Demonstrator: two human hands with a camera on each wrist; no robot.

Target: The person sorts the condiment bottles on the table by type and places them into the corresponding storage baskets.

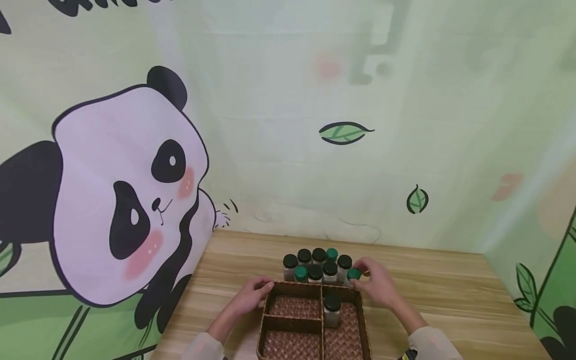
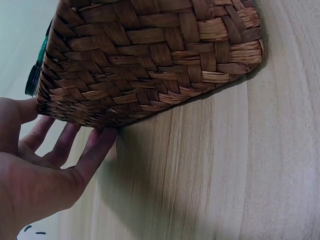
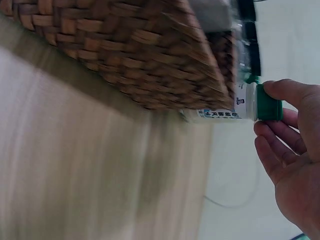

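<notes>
A brown woven divided basket [image 1: 322, 320] lies on the table, with one black-capped clear bottle [image 1: 332, 311] standing in its right compartment. My left hand [image 1: 253, 295] holds the basket's far left corner; in the left wrist view the thumb is at the rim and the fingers [image 2: 97, 155] reach behind the corner. Just behind the far right corner, my right hand [image 1: 377, 282] grips a green-capped seasoning bottle [image 3: 269, 102] by its cap, thumb on one side and fingers on the other. The basket wall hides part of that bottle's labelled body.
Several more bottles with black caps [image 1: 318, 254] and green caps [image 1: 300, 273] stand grouped close behind the basket. The wooden table [image 1: 445, 285] ends at a wall hanging [image 1: 279, 150] printed with a panda and leaves.
</notes>
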